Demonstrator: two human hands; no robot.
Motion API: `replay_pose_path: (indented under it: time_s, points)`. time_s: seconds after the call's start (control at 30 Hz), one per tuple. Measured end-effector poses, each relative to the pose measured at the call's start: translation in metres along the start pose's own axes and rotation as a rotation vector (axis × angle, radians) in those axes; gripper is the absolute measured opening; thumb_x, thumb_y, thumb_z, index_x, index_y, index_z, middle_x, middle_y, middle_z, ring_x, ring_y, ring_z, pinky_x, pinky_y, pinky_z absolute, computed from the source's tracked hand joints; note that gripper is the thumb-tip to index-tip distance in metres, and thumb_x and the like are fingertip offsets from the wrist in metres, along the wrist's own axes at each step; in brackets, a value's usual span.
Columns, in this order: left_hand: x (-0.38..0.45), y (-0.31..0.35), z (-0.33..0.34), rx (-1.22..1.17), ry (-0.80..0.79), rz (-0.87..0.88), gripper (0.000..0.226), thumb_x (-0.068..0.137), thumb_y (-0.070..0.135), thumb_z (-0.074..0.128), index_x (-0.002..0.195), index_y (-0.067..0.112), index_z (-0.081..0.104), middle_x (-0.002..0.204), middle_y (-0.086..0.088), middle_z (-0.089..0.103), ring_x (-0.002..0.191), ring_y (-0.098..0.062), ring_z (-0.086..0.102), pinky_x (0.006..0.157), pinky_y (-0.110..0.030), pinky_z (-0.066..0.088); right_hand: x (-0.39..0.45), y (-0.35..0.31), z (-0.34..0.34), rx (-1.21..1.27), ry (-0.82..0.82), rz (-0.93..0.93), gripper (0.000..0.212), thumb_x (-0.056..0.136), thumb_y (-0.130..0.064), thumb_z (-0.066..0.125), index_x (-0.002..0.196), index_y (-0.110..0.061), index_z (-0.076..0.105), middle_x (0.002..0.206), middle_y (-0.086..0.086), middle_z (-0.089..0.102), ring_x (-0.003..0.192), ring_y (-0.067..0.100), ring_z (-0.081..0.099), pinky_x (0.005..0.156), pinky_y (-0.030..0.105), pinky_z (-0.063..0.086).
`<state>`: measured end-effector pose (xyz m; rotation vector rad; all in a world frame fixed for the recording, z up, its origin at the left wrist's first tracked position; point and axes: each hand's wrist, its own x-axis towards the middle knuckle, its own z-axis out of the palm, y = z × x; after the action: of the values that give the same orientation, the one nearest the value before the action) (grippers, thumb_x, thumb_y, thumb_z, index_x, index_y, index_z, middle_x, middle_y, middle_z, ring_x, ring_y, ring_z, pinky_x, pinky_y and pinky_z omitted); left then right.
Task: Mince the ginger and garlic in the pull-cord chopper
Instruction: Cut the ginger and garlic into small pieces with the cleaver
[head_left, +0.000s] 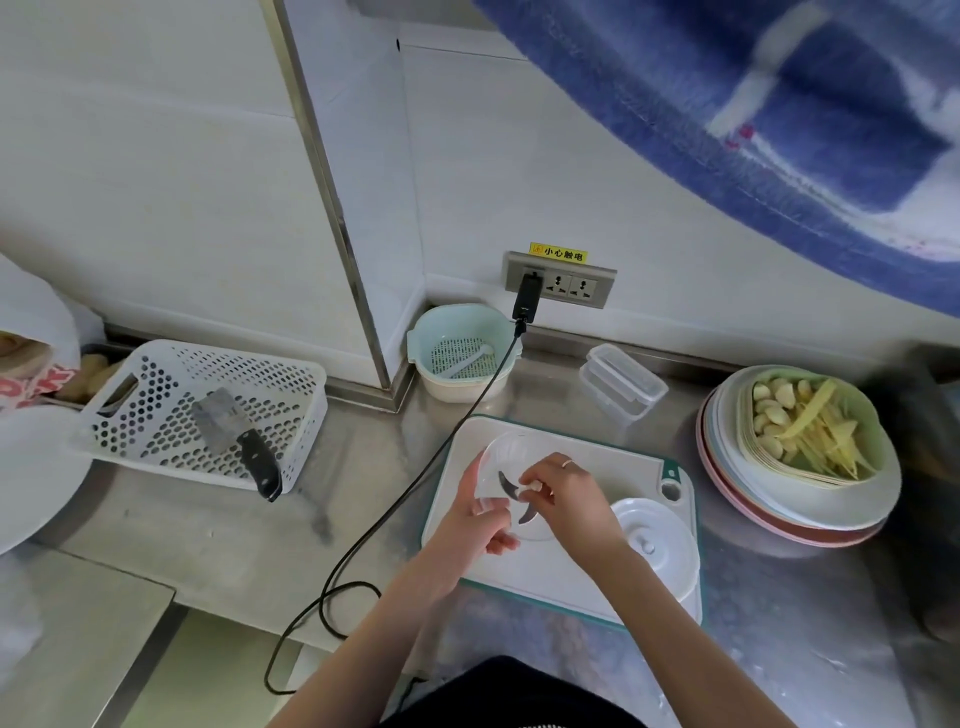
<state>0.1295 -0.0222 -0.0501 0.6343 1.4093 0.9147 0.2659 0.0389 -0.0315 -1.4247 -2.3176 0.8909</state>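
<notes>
Steel counter (218, 540): brushed, dull grey, smeared; runs along a white tiled wall.
White basket (202, 410): rectangular perforated plastic, left of centre; a cleaver (234, 441) lies in it, broad blade up-left, black handle down-right over the rim.
Cutting board (550, 577): white plastic, rounded rectangle, teal edge, hanging hole at its right corner; flat on the counter.
Plate stack (779, 512): round, pastel, far right; topmost pale green dish (878, 441) holds peeled garlic cloves (774, 410) and yellow ginger strips (826, 431).
Colander tub (462, 353): mint over cream, slotted base, by the wall corner.
Chopper lid (657, 540): white, round, domed, on the board's right end.
Clear lidded box (621, 382): rectangular, beside the socket wall.
Chopper bowl (511, 457): clear round plastic, on the board's upper left, mouth tilted toward the camera.
Left hand (480, 514): grasps the bowl's near rim.
Right hand (566, 493): fingertips pinch the blade hub.
Blade assembly (511, 488): curved dark blades, inside the bowl, sweeping up-left and down.
Black cable (415, 483): from socket across counter.
</notes>
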Motion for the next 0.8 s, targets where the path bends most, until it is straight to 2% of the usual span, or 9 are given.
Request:
replay_pose_path:
  time_s: [0.1, 0.17, 0.37, 0.47, 0.53, 0.63, 0.73, 0.8]
  points:
    - [0.000, 0.003, -0.001, -0.012, 0.015, -0.002, 0.082, 0.084, -0.006, 0.047, 0.142, 0.046, 0.025, 0.112, -0.007, 0.059, 0.059, -0.020, 0.061, 0.058, -0.022, 0.046, -0.003, 0.001, 0.000, 0.067, 0.076, -0.012, 0.011, 0.087, -0.006, 0.064, 0.096, -0.003, 0.068, 0.093, -0.002, 0.054, 0.058, -0.006, 0.057, 0.063, 0.004, 0.040]
    - [-0.001, 0.004, -0.001, -0.012, 0.011, 0.009, 0.081, 0.084, -0.006, 0.047, 0.143, 0.046, 0.026, 0.111, -0.007, 0.061, 0.060, -0.020, 0.062, 0.058, -0.022, 0.046, -0.003, 0.000, 0.001, 0.060, 0.093, -0.023, 0.011, 0.087, -0.007, 0.065, 0.096, -0.004, 0.068, 0.095, -0.001, 0.057, 0.061, 0.000, 0.057, 0.066, 0.008, 0.043]
    - [-0.007, 0.004, 0.003, 0.035, -0.032, 0.033, 0.080, 0.085, -0.002, 0.048, 0.144, 0.046, 0.022, 0.108, -0.007, 0.064, 0.064, -0.019, 0.063, 0.062, -0.022, 0.048, -0.002, -0.001, 0.005, -0.070, -0.004, -0.001, 0.015, 0.090, -0.008, 0.058, 0.103, -0.005, 0.066, 0.106, 0.005, 0.059, 0.071, 0.010, 0.053, 0.064, 0.011, 0.037]
    - [-0.008, 0.003, 0.005, 0.037, -0.028, 0.023, 0.081, 0.085, -0.001, 0.049, 0.144, 0.047, 0.021, 0.105, -0.010, 0.066, 0.065, -0.019, 0.063, 0.065, -0.025, 0.049, -0.005, -0.002, 0.001, -0.028, -0.020, -0.011, 0.021, 0.088, -0.001, 0.060, 0.108, -0.005, 0.067, 0.104, 0.002, 0.057, 0.059, 0.001, 0.051, 0.062, 0.002, 0.037]
    - [-0.007, 0.001, 0.004, 0.029, -0.015, 0.020, 0.079, 0.086, 0.000, 0.049, 0.144, 0.046, 0.022, 0.107, -0.012, 0.066, 0.063, -0.019, 0.063, 0.063, -0.025, 0.048, -0.006, -0.001, -0.001, 0.011, -0.022, -0.003, 0.023, 0.087, 0.002, 0.059, 0.108, -0.004, 0.067, 0.102, 0.003, 0.056, 0.058, -0.002, 0.049, 0.063, 0.001, 0.036]
    - [-0.008, -0.002, 0.005, 0.036, -0.031, 0.039, 0.079, 0.085, -0.002, 0.048, 0.145, 0.043, 0.023, 0.118, -0.009, 0.060, 0.062, -0.019, 0.063, 0.062, -0.024, 0.049, -0.003, -0.004, -0.004, -0.140, -0.059, 0.098, 0.016, 0.092, -0.022, 0.059, 0.095, -0.008, 0.066, 0.097, 0.006, 0.054, 0.072, 0.013, 0.048, 0.066, 0.017, 0.035]
    - [-0.010, -0.008, 0.007, 0.031, -0.059, 0.057, 0.078, 0.085, -0.002, 0.047, 0.142, 0.046, 0.024, 0.119, -0.008, 0.059, 0.064, -0.022, 0.061, 0.068, -0.027, 0.050, 0.001, -0.007, -0.003, -0.393, -0.111, 0.144, 0.036, 0.091, -0.044, 0.055, 0.093, -0.009, 0.064, 0.085, 0.001, 0.044, 0.076, 0.019, 0.052, 0.064, 0.025, 0.040]
    - [-0.010, -0.011, 0.007, 0.004, -0.059, 0.063, 0.080, 0.082, -0.002, 0.048, 0.141, 0.047, 0.025, 0.116, -0.012, 0.060, 0.064, -0.023, 0.059, 0.070, -0.030, 0.049, 0.002, -0.008, -0.002, -0.422, -0.114, 0.132, 0.043, 0.091, -0.050, 0.051, 0.094, -0.011, 0.067, 0.085, 0.000, 0.044, 0.083, 0.022, 0.058, 0.067, 0.028, 0.045]
